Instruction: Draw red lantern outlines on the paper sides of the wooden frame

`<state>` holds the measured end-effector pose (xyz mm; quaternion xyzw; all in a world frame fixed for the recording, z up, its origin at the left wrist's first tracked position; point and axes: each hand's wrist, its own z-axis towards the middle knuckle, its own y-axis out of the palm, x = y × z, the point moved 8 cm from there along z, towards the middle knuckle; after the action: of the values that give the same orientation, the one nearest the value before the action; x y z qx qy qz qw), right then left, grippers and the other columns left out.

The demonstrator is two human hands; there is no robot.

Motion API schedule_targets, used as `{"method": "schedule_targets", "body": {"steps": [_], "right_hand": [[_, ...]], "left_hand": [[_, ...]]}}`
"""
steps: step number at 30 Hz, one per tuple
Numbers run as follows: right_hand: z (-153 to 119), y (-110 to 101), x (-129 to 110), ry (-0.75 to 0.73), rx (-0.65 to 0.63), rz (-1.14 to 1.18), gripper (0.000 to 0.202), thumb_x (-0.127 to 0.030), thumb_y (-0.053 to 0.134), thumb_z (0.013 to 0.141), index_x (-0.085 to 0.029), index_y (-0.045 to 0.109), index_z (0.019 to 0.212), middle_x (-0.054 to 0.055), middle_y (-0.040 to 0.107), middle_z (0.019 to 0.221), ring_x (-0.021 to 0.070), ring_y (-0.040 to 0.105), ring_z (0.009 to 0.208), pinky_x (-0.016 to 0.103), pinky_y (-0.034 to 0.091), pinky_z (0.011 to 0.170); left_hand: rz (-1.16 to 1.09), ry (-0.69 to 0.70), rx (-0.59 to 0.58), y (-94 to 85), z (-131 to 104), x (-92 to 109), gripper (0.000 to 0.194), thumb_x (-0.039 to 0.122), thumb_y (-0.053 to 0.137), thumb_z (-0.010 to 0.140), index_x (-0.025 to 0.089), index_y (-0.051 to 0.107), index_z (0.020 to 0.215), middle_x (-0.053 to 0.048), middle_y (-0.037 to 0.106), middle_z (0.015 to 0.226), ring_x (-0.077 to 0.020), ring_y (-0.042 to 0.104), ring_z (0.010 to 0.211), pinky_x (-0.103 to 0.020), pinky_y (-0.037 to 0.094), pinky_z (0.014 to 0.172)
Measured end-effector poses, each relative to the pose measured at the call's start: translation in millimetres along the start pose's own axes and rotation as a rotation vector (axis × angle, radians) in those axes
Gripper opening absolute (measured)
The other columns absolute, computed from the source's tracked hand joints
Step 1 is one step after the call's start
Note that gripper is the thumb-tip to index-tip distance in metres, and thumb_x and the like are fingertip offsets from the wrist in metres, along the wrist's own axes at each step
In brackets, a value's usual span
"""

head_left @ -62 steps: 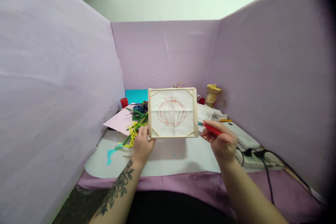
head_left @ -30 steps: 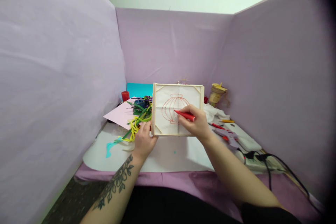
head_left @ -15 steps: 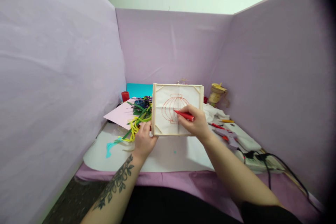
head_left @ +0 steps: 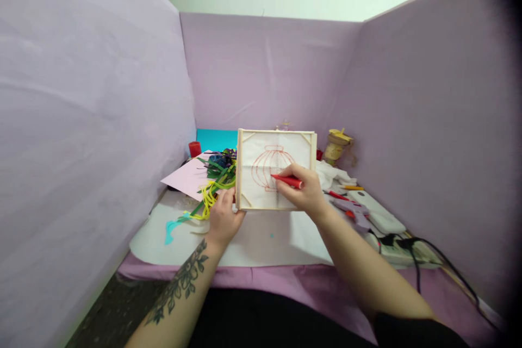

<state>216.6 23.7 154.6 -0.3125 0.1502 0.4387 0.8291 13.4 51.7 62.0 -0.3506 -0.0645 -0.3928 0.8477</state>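
A wooden frame (head_left: pixel 238 174) faced with white paper or cloth is tilted up above the table. On its face is a red outline of a ribbed lantern shape (head_left: pixel 264 166). My left hand (head_left: pixel 223 217) is closed on the frame's lower left corner; something small and red shows by its fingers, too hidden to name. Pinched in my right hand (head_left: pixel 305 190) is a red marker (head_left: pixel 290 180), its tip at a curved line inside the lantern shape. That hand covers the drawing's lower right part.
Yellow strips (head_left: pixel 209 196), green strips (head_left: pixel 222 179) and a pink sheet (head_left: pixel 185 176) lie left of the frame. At right are a glue gun (head_left: pixel 354 209), a white phone-like slab (head_left: pixel 379 212), a power strip (head_left: pixel 402 250) with black cords, and a yellow lidded cup (head_left: pixel 336 147). Purple walls enclose the table.
The marker's tip has moved slightly down along the inner line of the lantern shape. The frame and my left hand stay in place.
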Motion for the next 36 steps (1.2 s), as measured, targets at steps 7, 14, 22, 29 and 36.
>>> {"method": "schedule_targets", "body": {"steps": [7,14,22,29,36], "right_hand": [[0.8,-0.3,-0.3,0.014,-0.001,0.019,0.003,-0.018,0.059,0.070,-0.019,0.057,0.068,-0.003,0.057,0.060,0.0107,0.049,0.056,0.024,0.039,0.055],[1.5,-2.5,-2.2,0.024,-0.002,0.033,0.004,-0.016,0.059,0.067,-0.018,0.056,0.065,-0.003,0.055,0.057,0.0096,0.046,0.053,0.023,0.036,0.052],[1.3,-1.5,-1.3,0.034,-0.023,0.041,0.005,-0.018,0.058,0.067,-0.019,0.055,0.062,-0.003,0.054,0.055,0.0101,0.046,0.052,0.023,0.036,0.051],[0.3,-0.6,0.2,0.036,-0.047,0.060,0.008,-0.017,0.058,0.066,-0.018,0.054,0.059,-0.004,0.051,0.052,0.0094,0.043,0.050,0.023,0.033,0.049],[0.5,1.2,-3.2,0.020,-0.090,0.065,0.009,-0.015,0.057,0.065,-0.018,0.053,0.057,-0.004,0.050,0.050,0.0090,0.043,0.048,0.022,0.033,0.048]], "left_hand": [[0.012,-0.006,-0.005,-0.8,0.3,0.7,0.029,0.026,0.056,0.082,0.018,0.053,0.110,-0.006,0.060,0.091,-0.0217,0.060,0.085,-0.032,0.048,0.075],[0.010,0.011,0.014,-2.1,0.4,1.7,0.029,0.025,0.056,0.082,0.017,0.053,0.110,-0.007,0.060,0.092,-0.0221,0.060,0.086,-0.032,0.048,0.075],[0.015,0.002,0.011,-1.5,0.1,1.2,0.029,0.026,0.056,0.082,0.018,0.053,0.110,-0.006,0.061,0.090,-0.0212,0.060,0.084,-0.032,0.049,0.074],[0.011,0.006,0.005,-2.0,0.3,1.8,0.029,0.026,0.056,0.082,0.018,0.053,0.110,-0.006,0.061,0.091,-0.0220,0.060,0.086,-0.033,0.049,0.076],[-0.006,0.015,0.016,-3.1,0.2,2.3,0.028,0.023,0.056,0.081,0.017,0.053,0.108,-0.006,0.060,0.089,-0.0207,0.060,0.082,-0.031,0.048,0.073]]}}
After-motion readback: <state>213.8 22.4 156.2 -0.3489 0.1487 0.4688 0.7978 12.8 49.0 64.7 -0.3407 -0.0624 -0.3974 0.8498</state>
